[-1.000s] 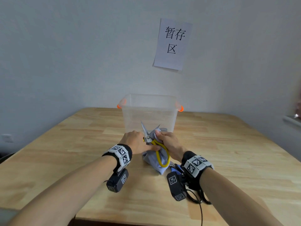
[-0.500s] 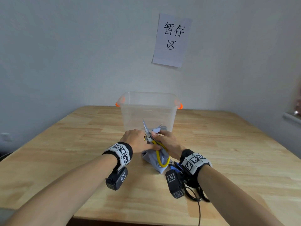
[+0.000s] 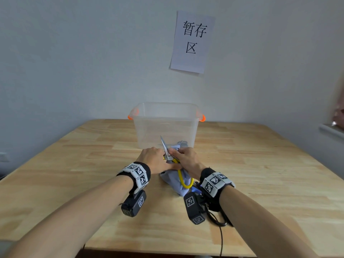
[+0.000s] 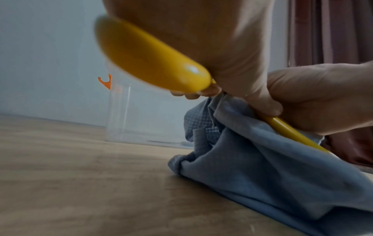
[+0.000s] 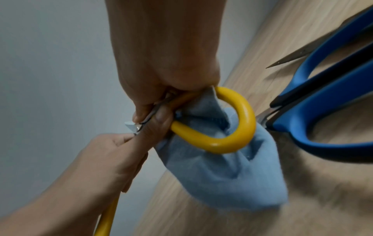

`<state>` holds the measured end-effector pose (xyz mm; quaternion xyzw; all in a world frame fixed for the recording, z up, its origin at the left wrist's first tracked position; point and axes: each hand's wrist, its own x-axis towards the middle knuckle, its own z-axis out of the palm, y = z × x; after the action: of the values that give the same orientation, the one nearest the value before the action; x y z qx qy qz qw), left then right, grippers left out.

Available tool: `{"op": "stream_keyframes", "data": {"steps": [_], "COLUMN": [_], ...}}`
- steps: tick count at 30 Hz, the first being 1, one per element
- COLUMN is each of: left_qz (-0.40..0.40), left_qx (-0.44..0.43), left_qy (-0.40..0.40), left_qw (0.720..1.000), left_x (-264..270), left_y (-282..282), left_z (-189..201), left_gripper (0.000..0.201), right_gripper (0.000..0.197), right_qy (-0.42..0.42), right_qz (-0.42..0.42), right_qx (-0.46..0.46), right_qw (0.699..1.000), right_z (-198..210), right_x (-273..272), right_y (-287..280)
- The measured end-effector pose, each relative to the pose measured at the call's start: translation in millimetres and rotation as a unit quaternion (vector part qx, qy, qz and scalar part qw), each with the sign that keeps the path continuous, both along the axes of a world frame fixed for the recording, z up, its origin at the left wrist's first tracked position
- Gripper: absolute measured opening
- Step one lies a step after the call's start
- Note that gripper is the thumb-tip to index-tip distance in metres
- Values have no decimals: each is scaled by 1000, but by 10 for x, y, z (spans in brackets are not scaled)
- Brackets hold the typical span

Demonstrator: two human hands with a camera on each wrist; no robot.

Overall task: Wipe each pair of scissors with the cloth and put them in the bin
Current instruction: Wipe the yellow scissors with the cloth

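Yellow-handled scissors (image 3: pixel 167 151) stand open in front of the clear bin (image 3: pixel 165 125), one steel blade pointing up. My left hand (image 3: pixel 154 159) grips one yellow handle (image 4: pixel 149 60). My right hand (image 3: pixel 186 159) pinches the blue-grey cloth (image 3: pixel 176 183) around the other blade near the pivot; the second yellow loop (image 5: pixel 228 127) hangs below it against the cloth (image 5: pixel 222 172). The cloth (image 4: pixel 262 167) trails down onto the wooden table (image 3: pixel 260 174). The wrapped blade is mostly hidden.
Blue-handled scissors (image 5: pixel 327 102) lie on the table under my right wrist, with another steel blade tip (image 5: pixel 290 57) beyond them. The bin has orange handles (image 3: pixel 202 118) and stands near the wall. A paper sign (image 3: pixel 191 41) hangs above it.
My right hand with the cloth has slid down the blade toward the pivot. The left hand and the upright blade have stayed almost still.
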<state>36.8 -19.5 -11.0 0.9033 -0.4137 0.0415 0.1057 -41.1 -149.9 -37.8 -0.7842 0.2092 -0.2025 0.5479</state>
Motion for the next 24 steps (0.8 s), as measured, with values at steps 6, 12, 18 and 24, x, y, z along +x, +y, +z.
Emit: {"op": "stream_keyframes", "data": {"steps": [6, 12, 18, 24], "left_qz": [-1, 17, 16, 23], "left_qx": [-7, 6, 6, -15], "left_qy": [-1, -2, 7, 43], "left_qw": [1000, 1000, 1000, 999], "left_x": [-11, 23, 45, 71], "left_y": [5, -10, -13, -15], "left_z": [-64, -101, -166, -180], "left_gripper": [49, 67, 80, 72], "right_gripper": [42, 62, 42, 46], "right_qy": [-24, -29, -58, -21], "right_qz": [-30, -44, -72, -13], "right_qx": [-11, 23, 31, 58], "right_qw": [999, 998, 995, 998], "right_z": [-54, -200, -75, -84], "right_x": [30, 161, 82, 32], "right_y": [28, -31, -14, -88]}}
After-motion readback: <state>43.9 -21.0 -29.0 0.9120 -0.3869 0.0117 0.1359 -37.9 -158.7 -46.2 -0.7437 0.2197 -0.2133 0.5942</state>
